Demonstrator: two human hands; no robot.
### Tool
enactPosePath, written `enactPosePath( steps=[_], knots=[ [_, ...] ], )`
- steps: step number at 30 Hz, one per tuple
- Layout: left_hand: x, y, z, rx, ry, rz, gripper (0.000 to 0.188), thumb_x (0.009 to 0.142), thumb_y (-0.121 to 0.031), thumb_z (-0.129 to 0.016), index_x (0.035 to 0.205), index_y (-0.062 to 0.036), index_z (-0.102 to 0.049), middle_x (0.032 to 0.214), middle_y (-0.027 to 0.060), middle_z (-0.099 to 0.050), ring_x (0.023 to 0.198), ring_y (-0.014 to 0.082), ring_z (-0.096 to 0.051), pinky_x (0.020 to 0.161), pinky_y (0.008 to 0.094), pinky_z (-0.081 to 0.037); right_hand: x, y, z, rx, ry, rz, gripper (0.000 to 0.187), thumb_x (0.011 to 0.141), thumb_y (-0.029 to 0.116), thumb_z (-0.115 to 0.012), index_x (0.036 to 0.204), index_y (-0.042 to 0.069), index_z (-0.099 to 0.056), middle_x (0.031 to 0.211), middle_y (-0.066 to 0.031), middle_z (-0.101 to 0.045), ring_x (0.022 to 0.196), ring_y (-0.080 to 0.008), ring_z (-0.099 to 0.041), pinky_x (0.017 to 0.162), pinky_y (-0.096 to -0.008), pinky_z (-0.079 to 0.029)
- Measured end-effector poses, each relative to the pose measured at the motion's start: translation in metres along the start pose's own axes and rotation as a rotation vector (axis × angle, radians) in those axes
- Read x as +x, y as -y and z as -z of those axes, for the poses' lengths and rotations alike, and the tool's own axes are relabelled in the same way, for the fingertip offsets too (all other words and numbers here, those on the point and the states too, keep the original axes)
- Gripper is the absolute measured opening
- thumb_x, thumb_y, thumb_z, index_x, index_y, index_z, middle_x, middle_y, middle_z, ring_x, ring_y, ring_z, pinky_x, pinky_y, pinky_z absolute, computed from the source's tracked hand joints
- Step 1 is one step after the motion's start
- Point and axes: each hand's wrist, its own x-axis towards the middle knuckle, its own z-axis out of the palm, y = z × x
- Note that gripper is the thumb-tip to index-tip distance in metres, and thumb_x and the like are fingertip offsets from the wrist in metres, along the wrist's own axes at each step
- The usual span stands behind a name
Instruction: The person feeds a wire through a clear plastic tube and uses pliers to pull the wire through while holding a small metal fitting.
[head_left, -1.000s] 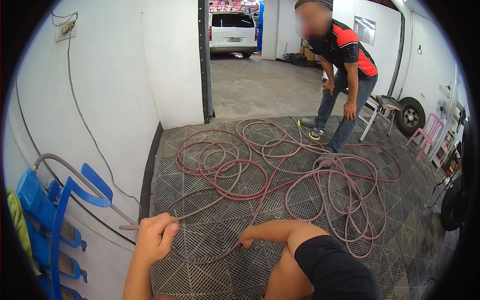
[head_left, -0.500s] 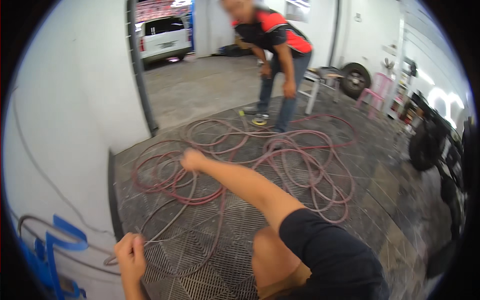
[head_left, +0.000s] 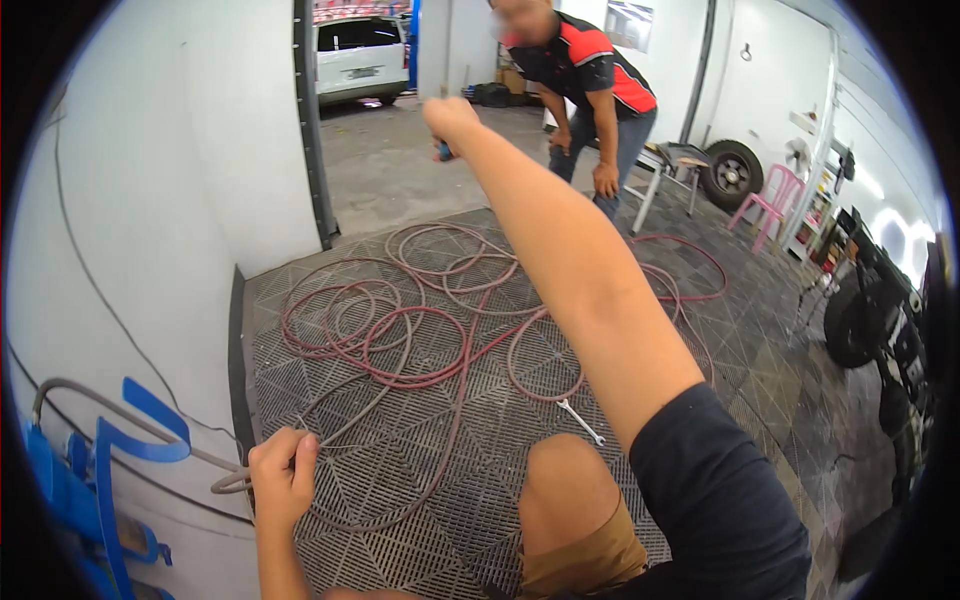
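My left hand (head_left: pixel 283 472) is closed at the lower left, with fingers curled around a greyish hose (head_left: pixel 232 482) that comes from the blue hose reel (head_left: pixel 105 500) by the wall. Its exact grip is partly hidden. Stretched far forward, my right hand (head_left: pixel 453 122) makes a fist above the floor. A small blue and black piece (head_left: pixel 443 151) sticks out beneath that fist; its kind does not show. Tangled loops of red and greyish hose (head_left: pixel 415 383) lie on the floor between my hands and beyond. An open-end wrench (head_left: pixel 582 422) rests near my knee.
Ahead, a person (head_left: pixel 600 90) bends over with hands toward the knees. A stool (head_left: pixel 665 160), a wheel (head_left: pixel 733 175) and a pink chair (head_left: pixel 768 205) stand at the far right. The white wall (head_left: pixel 150 200) bounds the left side, and a white car (head_left: pixel 360 60) is outside.
My right hand has swung up and away from the hoses. The view has shifted, and the wrench now shows on the floor. My left hand stays closed near the reel.
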Motion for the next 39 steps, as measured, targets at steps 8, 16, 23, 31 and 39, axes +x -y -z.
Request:
enactPosePath(
  steps=[8, 16, 23, 31, 39],
  knots=[
    [-0.01, -0.01, 0.011, -0.046, -0.067, 0.006, 0.021, 0.096, -0.015, -0.064, 0.084, 0.0025, -0.069, 0.064, 0.0101, -0.057, 0.053, 0.0214, -0.052, 0.051, 0.0346, -0.039, -0.085, -0.207, -0.062, -0.058, 0.557, -0.17, 0.032, 0.094, 0.026, -0.065, 0.086, -0.005, -0.067, 0.069, -0.0169, -0.065, 0.056, -0.0314, -0.067, 0.048, -0.0484, -0.054],
    [-0.012, -0.023, 0.018, -0.031, 0.022, 0.021, 0.016, 0.082, -0.012, -0.078, 0.086, 0.0018, -0.069, 0.066, 0.0069, -0.057, 0.053, 0.0168, -0.051, 0.048, 0.032, -0.038, -0.285, -0.398, -0.064, -1.318, 1.623, 0.196, 0.041, 0.09, 0.026, -0.06, 0.111, -0.007, -0.071, 0.106, -0.0198, -0.073, 0.091, -0.0355, -0.069, 0.078, -0.0466, -0.054],
    [-0.004, -0.029, 0.012, 0.058, 0.098, -0.026, 0.03, 0.08, -0.011, -0.082, 0.102, 0.0005, -0.066, 0.076, 0.0072, -0.054, 0.064, 0.0179, -0.052, 0.056, 0.0297, -0.039, -0.333, -0.375, -0.053, -1.331, 1.944, -0.202, 0.043, 0.097, 0.036, -0.059, 0.112, -0.003, -0.07, 0.105, -0.0149, -0.073, 0.089, -0.0309, -0.069, 0.072, -0.0468, -0.055],
    [0.01, -0.026, -0.01, 0.451, -0.139, -0.084, 0.034, 0.087, -0.011, -0.077, 0.116, -0.0014, -0.064, 0.083, 0.0135, -0.065, 0.072, 0.0329, -0.063, 0.063, 0.0415, -0.048, -0.27, -0.374, -0.061, -1.117, 1.437, 0.223, 0.054, 0.085, 0.032, -0.065, 0.125, -0.004, -0.061, 0.113, -0.0248, -0.071, 0.109, -0.0388, -0.069, 0.09, -0.048, -0.054],
    [0.04, -0.017, -0.014, 0.197, -0.231, 0.234, 0.036, 0.107, -0.031, -0.051, 0.125, 0.0005, -0.056, 0.094, 0.0236, -0.07, 0.08, 0.0384, -0.068, 0.072, 0.0471, -0.051, -0.241, -0.272, -0.041, -0.394, 0.811, 0.271, 0.045, 0.092, 0.035, -0.069, 0.114, -0.004, -0.069, 0.101, -0.0225, -0.073, 0.095, -0.0331, -0.071, 0.083, -0.0429, -0.053]
  ],
)
